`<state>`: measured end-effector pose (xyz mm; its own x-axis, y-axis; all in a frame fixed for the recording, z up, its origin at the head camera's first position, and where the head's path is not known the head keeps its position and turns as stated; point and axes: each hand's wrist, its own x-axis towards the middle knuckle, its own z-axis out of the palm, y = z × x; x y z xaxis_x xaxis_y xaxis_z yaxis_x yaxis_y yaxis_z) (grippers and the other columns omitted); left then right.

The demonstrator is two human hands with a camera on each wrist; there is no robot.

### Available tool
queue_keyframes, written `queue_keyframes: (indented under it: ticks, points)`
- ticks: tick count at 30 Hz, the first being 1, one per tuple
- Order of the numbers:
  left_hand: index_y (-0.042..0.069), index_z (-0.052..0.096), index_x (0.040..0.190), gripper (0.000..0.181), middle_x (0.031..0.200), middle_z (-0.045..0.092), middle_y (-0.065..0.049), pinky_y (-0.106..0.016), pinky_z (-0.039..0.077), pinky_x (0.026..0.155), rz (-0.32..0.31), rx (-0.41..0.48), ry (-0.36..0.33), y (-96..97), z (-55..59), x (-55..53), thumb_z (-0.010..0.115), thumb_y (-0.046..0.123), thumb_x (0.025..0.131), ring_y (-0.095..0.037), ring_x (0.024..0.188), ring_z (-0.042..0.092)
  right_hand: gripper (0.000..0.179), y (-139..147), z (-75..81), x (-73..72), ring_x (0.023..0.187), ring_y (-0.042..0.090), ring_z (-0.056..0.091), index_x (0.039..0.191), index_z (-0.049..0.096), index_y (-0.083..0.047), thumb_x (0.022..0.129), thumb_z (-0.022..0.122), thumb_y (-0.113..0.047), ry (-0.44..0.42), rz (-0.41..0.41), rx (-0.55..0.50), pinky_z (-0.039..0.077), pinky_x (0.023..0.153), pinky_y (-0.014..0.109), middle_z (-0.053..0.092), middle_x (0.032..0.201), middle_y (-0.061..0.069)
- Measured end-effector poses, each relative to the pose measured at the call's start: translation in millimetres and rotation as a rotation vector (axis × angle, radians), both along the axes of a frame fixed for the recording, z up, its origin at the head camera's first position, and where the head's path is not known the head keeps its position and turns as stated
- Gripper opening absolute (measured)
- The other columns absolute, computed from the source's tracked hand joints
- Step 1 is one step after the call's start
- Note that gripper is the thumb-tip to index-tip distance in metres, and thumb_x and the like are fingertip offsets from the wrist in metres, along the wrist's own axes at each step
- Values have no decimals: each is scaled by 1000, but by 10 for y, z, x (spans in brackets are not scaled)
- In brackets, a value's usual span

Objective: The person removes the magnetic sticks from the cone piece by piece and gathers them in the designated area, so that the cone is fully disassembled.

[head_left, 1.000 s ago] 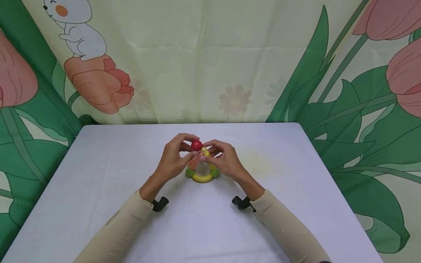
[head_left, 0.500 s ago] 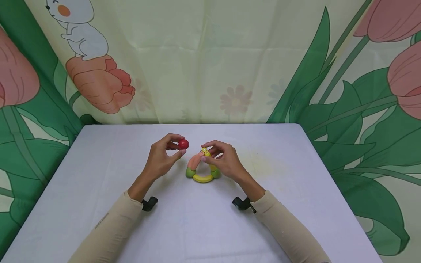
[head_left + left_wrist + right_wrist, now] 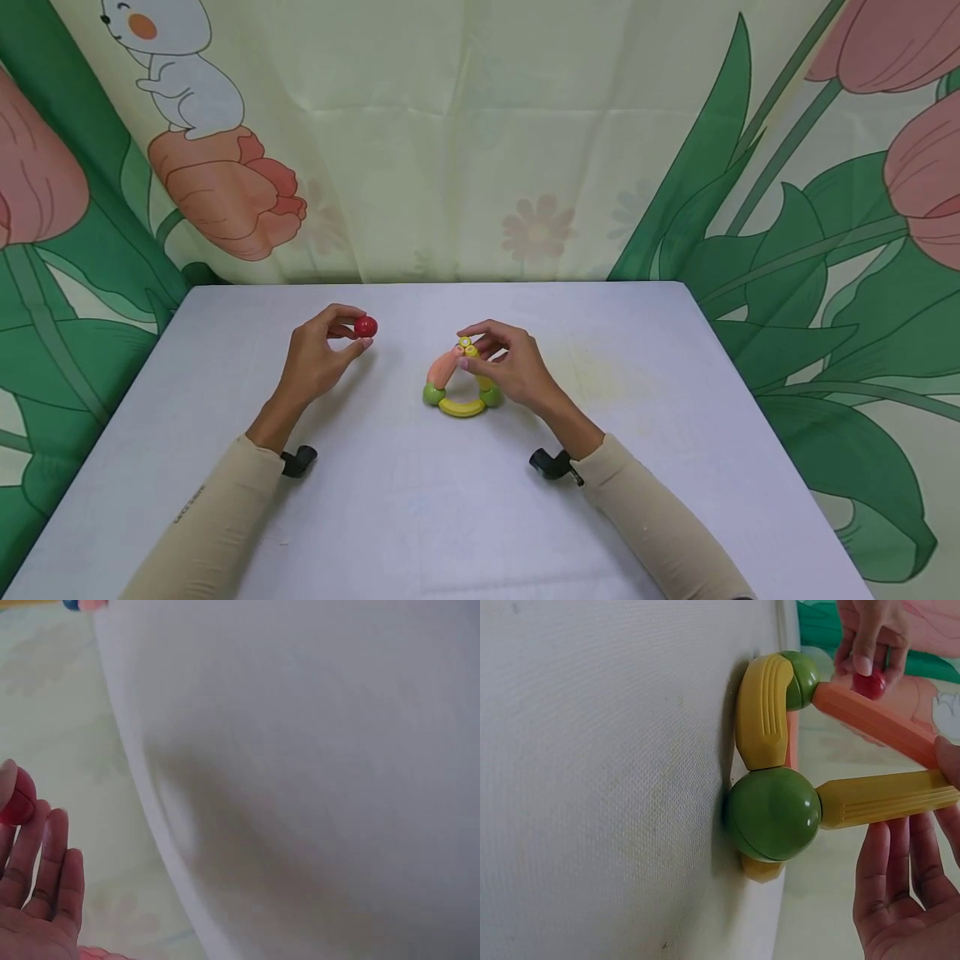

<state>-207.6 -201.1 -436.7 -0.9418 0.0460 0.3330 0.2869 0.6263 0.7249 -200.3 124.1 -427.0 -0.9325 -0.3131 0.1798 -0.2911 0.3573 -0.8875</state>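
Note:
My left hand pinches a shiny red ball between thumb and fingers, above the table to the left. Also in the left wrist view, the red ball sits at the fingertips. My right hand grips the upper ends of a building-toy frame of sticks and balls. Green balls form its lower corners, joined by a curved yellow stick. An orange stick and a straight yellow stick slant up and lean together under the right fingers. Part of the frame hides behind that hand.
The frame stands on a white-clothed table. Behind it hangs a printed curtain with flowers and a white animal. Dark wrist cameras sit at both cuffs.
My left hand has drawn the red ball away from the top of the frame, leftward across the table. The right hand stays in place, holding the upper stick ends.

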Motion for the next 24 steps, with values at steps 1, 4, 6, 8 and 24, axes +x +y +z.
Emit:
queue_keyframes:
  ticks: [1,4,6,8,24]
  points:
    - [9,68,129,43,117,76,-12,-42,59,99,9,-5,-7,-42,-4,-8,86,10,90,-28,101,72,31,0,-1,0,91,21,68,119,78,-31,89,88,-26,1,0,0,58,78,35,73,96,0]
    - [8,67,130,43,122,74,-14,-55,56,101,42,-21,-43,-175,-19,-44,84,11,92,-32,105,69,32,-1,-2,3,91,21,68,119,78,-29,89,88,-26,4,2,-4,58,78,37,73,96,1]
    - [7,66,131,43,126,71,-16,-54,56,100,66,-32,-65,-266,-25,-71,84,13,92,-33,107,67,32,0,-1,6,91,20,68,120,78,-28,89,88,-26,6,4,-6,59,78,38,74,96,1]
    - [7,66,132,43,128,68,-16,-49,57,96,91,-55,-82,-360,-37,-106,83,14,93,-33,107,66,33,-1,1,7,90,20,67,120,78,-27,89,88,-26,9,6,-5,59,77,37,74,96,1]
    - [3,60,140,51,131,62,-23,-25,53,72,202,-144,-303,-943,-116,-442,80,19,96,-36,109,57,32,4,4,3,90,20,67,121,77,-28,90,88,-27,3,4,13,58,75,30,73,96,1]
